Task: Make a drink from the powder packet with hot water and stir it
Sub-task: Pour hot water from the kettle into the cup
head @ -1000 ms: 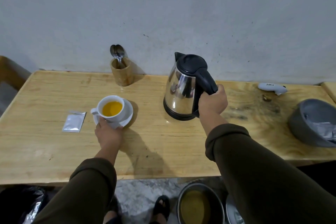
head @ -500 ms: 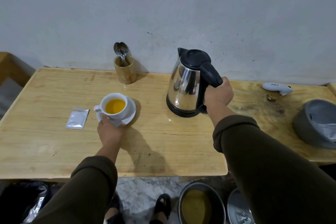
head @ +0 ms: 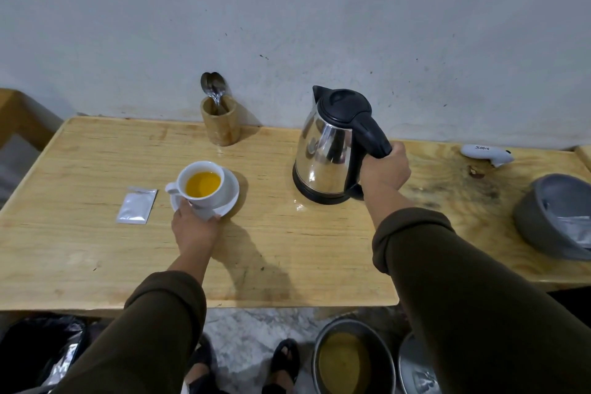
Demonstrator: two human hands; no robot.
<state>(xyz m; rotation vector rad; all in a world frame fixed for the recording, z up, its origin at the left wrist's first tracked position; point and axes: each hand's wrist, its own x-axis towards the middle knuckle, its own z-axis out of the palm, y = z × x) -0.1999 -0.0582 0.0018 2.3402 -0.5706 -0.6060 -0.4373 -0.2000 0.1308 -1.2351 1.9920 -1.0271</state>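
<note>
A white cup (head: 209, 193) holding yellow-orange liquid sits on a white saucer (head: 232, 198) left of centre on the wooden table (head: 287, 249). My left hand (head: 195, 227) grips the saucer's near edge. A steel kettle (head: 326, 153) with a black lid stands upright on the table at the centre, and my right hand (head: 385, 169) is closed around its black handle. A silver powder packet (head: 137, 205) with its top torn lies flat just left of the saucer. Two spoons (head: 213, 88) stand in a wooden holder (head: 220, 125) by the wall.
A grey bowl (head: 540, 217) with a foil packet inside rests at the table's right edge. A small white device (head: 486, 153) lies at the back right. Below the table edge are a metal pot of liquid (head: 350, 358), a second metal pot (head: 415, 371), a black bag (head: 38, 349) and my feet.
The camera has shifted a little, so everything sits slightly differently in view. The kettle stays upright on the table and both hands keep their holds.
</note>
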